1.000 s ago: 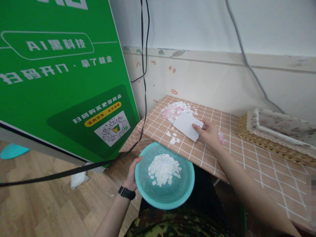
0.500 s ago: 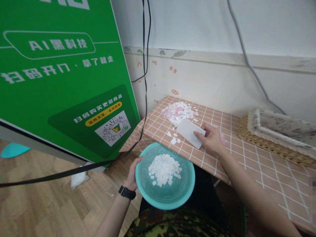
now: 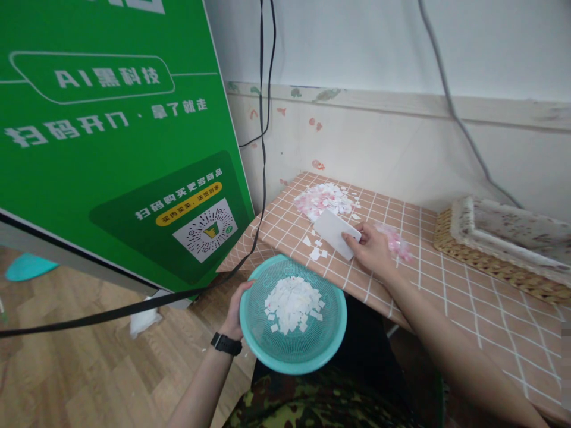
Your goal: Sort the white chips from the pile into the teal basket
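Observation:
My left hand (image 3: 236, 309) grips the left rim of a turquoise plastic colander (image 3: 292, 361), held just below the table's front edge. Inside it lies a heap of small white paper pieces (image 3: 293, 303). Over the table, my right hand (image 3: 372, 249) pinches a flat white card (image 3: 335, 233) by its right end. The card slants beside a pile of white and pink paper bits (image 3: 328, 199), partly covering the pile's near side. A few loose white scraps (image 3: 316, 248) lie left of the card. Behind my right hand is a small pink and white heap (image 3: 395, 242).
A wicker basket with a cloth lining (image 3: 499, 261) stands on the checked tablecloth (image 3: 473, 303) at right. A green cabinet with white lettering (image 3: 125, 142) rises at left. A black cable (image 3: 263, 160) hangs in front of the table's left corner.
My right hand and the card have shifted slightly left and away from me, closer to the pile. The colander has moved a little left in view, still in my left hand.

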The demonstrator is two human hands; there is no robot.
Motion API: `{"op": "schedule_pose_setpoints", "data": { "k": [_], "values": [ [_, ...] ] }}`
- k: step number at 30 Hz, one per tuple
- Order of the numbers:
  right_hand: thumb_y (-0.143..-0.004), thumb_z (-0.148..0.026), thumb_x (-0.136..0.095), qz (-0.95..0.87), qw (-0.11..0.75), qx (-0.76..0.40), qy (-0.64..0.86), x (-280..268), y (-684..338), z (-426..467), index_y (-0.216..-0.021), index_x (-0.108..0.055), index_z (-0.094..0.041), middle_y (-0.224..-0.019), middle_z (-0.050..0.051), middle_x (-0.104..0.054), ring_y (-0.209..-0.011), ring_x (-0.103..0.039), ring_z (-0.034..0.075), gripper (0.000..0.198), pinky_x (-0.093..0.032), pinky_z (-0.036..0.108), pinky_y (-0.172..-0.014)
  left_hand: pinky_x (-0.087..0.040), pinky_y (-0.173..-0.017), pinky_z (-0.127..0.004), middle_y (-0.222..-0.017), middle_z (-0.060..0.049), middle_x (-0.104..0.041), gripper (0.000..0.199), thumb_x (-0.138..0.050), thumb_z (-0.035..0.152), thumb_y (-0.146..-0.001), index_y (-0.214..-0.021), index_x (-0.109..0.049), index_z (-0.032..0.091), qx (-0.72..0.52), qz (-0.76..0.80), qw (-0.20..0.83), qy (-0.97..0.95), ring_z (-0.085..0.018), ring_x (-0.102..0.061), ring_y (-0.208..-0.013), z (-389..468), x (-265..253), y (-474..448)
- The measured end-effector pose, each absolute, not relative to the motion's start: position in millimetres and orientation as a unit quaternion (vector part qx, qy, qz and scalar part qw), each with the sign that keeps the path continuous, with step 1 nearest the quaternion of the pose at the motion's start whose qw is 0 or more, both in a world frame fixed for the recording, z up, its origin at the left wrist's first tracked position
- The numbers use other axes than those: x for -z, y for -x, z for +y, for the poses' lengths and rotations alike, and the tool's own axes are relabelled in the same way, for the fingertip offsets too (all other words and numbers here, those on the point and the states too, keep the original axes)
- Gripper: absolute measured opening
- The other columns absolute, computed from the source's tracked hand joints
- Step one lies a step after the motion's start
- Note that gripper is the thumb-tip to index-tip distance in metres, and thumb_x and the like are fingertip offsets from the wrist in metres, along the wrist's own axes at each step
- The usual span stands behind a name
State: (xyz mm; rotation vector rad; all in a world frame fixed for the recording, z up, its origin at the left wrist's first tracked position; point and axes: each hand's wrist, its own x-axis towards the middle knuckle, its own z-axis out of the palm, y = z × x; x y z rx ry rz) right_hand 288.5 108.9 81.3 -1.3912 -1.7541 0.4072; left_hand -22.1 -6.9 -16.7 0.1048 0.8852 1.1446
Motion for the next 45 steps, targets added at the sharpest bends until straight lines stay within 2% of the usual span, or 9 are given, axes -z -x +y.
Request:
{"op": "schedule_pose_setpoints", "data": {
  "k": [8, 14, 20, 26, 34, 45],
  "values": [
    [-0.079, -0.049, -0.054, -0.710, 0.416, -0.182, 0.539, -82, -285, 108, -0.082, -0.058, -0.022, -0.068, 0.002, -0.061, -0.054, -0.052, 0.015, 0.027, -0.037, 0.027, -0.047, -0.053, -0.063, -0.031, -0.067, -0.005, -0.071, 0.017, -0.061, 0.029, -0.074, -0.079, -0.065, 0.013, -0.515, 0.407, 0.754, -0.041, -0.018, -0.066, -0.060, -7, 14, 23],
    [-0.077, -0.050, -0.058, -0.703, 0.417, -0.233, 0.526, -88, -286, 105, -0.079, -0.060, -0.022, -0.068, 0.002, -0.062, -0.055, -0.054, 0.015, 0.028, -0.040, 0.027, -0.047, -0.054, -0.065, -0.033, -0.071, -0.007, -0.073, 0.020, -0.059, 0.029, -0.075, -0.083, -0.065, 0.012, -0.507, 0.409, 0.758, -0.039, -0.020, -0.067, -0.062, -9, 10, 15],
    [-0.064, -0.048, -0.071, -0.610, 0.467, -0.376, 0.518, -87, -313, 117, -0.074, -0.055, -0.020, -0.062, 0.000, -0.060, -0.050, -0.053, 0.014, 0.034, -0.040, 0.025, -0.043, -0.052, -0.058, -0.031, -0.063, -0.005, -0.070, 0.016, -0.060, 0.029, -0.075, -0.077, -0.065, 0.013, -0.511, 0.418, 0.749, -0.049, -0.018, -0.064, -0.055, -11, 12, 9],
    [-0.054, -0.037, -0.080, -0.559, 0.406, -0.525, 0.497, -81, -332, 129, -0.066, -0.047, -0.018, -0.060, -0.002, -0.057, -0.049, -0.052, 0.011, 0.040, -0.039, 0.023, -0.041, -0.053, -0.058, -0.030, -0.063, -0.005, -0.071, 0.017, -0.060, 0.029, -0.076, -0.075, -0.065, 0.013, -0.493, 0.410, 0.766, -0.047, -0.018, -0.064, -0.055, -15, 15, -2],
    [-0.056, -0.029, -0.079, -0.562, 0.358, -0.573, 0.477, -85, -340, 128, -0.066, -0.047, -0.017, -0.061, -0.002, -0.057, -0.050, -0.053, 0.010, 0.035, -0.037, 0.022, -0.042, -0.053, -0.061, -0.030, -0.065, -0.005, -0.071, 0.018, -0.058, 0.029, -0.077, -0.078, -0.065, 0.013, -0.491, 0.400, 0.771, -0.065, -0.018, -0.065, -0.056, -14, 10, -2],
    [-0.054, -0.030, -0.080, -0.543, 0.350, -0.611, 0.457, -85, -332, 123, -0.063, -0.044, -0.018, -0.058, -0.004, -0.055, -0.050, -0.053, 0.010, 0.039, -0.037, 0.023, -0.044, -0.053, -0.062, -0.030, -0.068, -0.005, -0.072, 0.019, -0.059, 0.029, -0.077, -0.080, -0.066, 0.011, -0.488, 0.405, 0.770, -0.071, -0.018, -0.066, -0.059, -12, 5, 5]
  ]
}}
